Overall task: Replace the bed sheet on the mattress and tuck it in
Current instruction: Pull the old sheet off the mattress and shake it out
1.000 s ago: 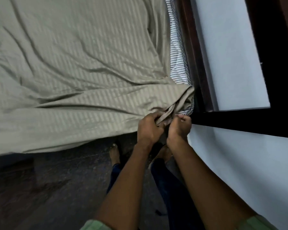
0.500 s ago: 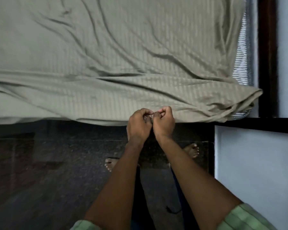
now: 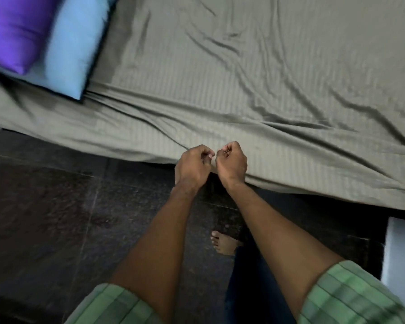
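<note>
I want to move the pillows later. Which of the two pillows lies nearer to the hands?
The light blue pillow. It lies to the right of the purple pillow, on the side toward the left hand and the right hand, over the olive striped bed sheet.

No writing, label, brand, number or sign can be read anywhere here.
</note>
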A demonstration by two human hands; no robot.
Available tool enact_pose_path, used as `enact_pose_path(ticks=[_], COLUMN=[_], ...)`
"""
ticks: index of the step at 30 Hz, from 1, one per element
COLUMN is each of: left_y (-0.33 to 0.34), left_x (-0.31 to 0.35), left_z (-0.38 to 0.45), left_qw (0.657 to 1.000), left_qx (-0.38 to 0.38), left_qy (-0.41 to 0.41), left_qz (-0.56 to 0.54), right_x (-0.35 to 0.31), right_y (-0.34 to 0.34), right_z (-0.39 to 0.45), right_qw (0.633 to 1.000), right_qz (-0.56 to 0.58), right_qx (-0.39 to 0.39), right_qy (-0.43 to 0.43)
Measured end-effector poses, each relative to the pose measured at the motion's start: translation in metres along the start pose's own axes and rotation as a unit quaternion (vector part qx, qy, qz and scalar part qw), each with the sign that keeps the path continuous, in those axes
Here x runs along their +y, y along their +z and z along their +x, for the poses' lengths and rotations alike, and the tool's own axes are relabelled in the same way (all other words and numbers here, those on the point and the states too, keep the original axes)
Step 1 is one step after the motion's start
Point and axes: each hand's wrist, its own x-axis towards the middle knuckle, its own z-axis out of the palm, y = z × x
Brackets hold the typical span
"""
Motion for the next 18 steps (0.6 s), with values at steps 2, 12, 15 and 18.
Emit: enact_pose_path(ticks=[2, 12, 15, 18], left_y=[-0.030, -0.159, -0.185, -0.200], left_x=[-0.021, -0.109, -0.133, -0.149], left_z=[0.018, 0.144, 0.186, 0.224], left_qw=[1.000, 0.989, 0.979, 0.965], left_qx=[0.006, 0.006, -0.008, -0.034], left_qy=[0.011, 0.086, 0.127, 0.165], left_qz=[0.012, 0.124, 0.160, 0.201], right_x=[-0.024, -0.126, -0.149, -0.163], right_y=[0.027, 0.169, 0.203, 0.231], right_z=[0.002, 0.033, 0.044, 0.057], right_qw=[1.000, 0.999, 0.999, 0.996], right_qz=[-0.002, 0.014, -0.008, -0.075], right_qx=[-0.005, 0.019, 0.036, 0.036], right_qy=[-0.002, 0.022, 0.003, -0.020])
